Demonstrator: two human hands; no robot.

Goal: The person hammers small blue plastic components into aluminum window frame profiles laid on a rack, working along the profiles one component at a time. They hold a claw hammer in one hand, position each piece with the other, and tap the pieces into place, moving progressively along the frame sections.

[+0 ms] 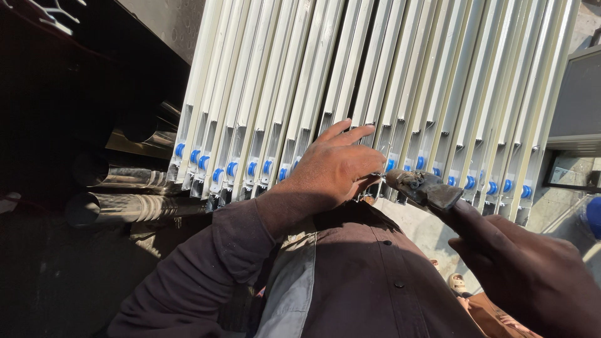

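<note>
**Hammer raised beside a stack of white frames**

The right hand [532, 275] is clenched around a hammer [424, 188], whose worn, dark metal head is near the left hand [335, 166]. The left hand pinches something too small to tell against the white frame profiles [375, 75]. These lean in a row, with blue rollers [233, 169] at their lower ends. Shiny metal pipes [125, 206] lie left.

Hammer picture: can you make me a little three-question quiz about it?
1. True or false: the right hand holds the hammer.
2. What colour are the round caps at the ends of the white frames?
3. Which hand rests on the frames' ends: A left hand, B right hand?

Key: 1 true. 2 blue. 3 A.
</note>
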